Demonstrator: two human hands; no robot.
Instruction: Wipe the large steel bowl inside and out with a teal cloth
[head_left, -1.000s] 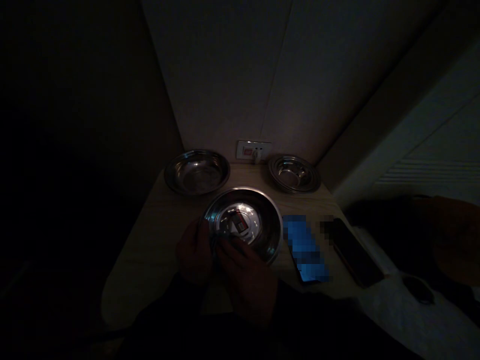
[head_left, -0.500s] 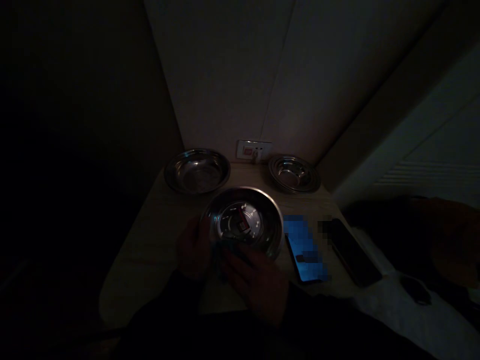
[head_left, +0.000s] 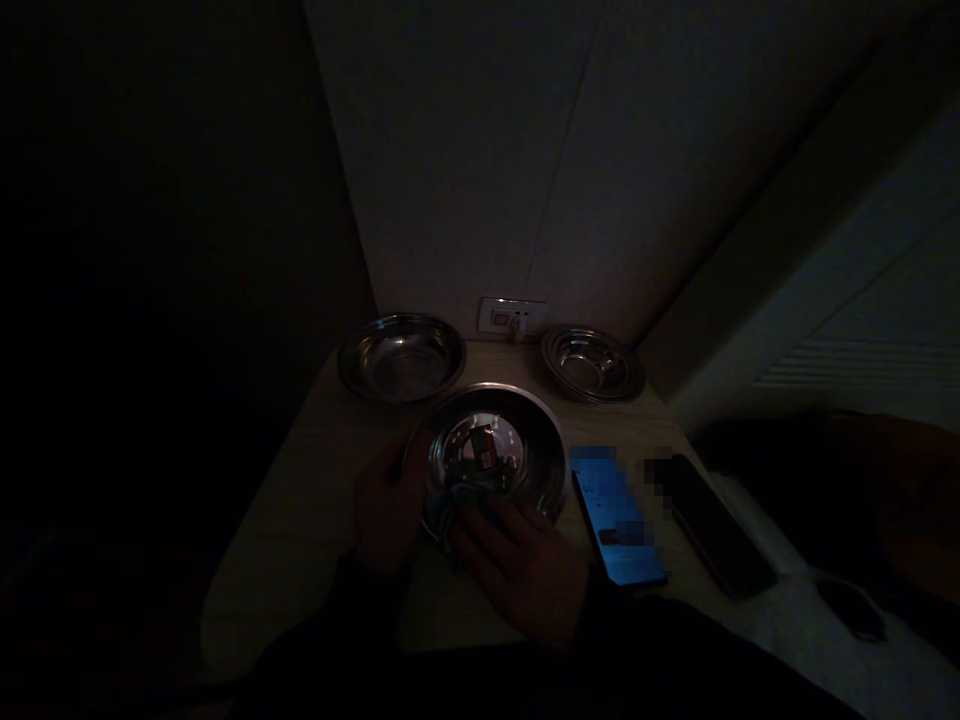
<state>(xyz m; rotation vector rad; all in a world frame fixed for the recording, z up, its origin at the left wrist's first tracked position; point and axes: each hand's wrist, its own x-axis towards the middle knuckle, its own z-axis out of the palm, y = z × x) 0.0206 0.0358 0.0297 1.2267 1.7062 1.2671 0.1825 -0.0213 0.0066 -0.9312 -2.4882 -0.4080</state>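
The room is very dark. A steel bowl [head_left: 525,420] stands tilted towards me on a pale wooden table [head_left: 300,520]. My left hand [head_left: 384,510] grips the bowl's left rim. At the near rim, my right hand [head_left: 517,565] presses a bluish cloth [head_left: 450,505] against the bowl. Its fingers are curled over the cloth. A small dark and red shape shows as a reflection in the bowl's bottom.
Two more steel bowls stand at the back, one left [head_left: 401,355] and a stack right [head_left: 592,362], below a wall socket [head_left: 514,316]. A lit phone [head_left: 619,515] and a dark phone [head_left: 720,520] lie to the right of the bowl. The table's left edge drops into darkness.
My right hand has slid to the right along the near rim with the cloth. The bowl has tipped a little and its reflections have shifted. The view has dropped slightly.
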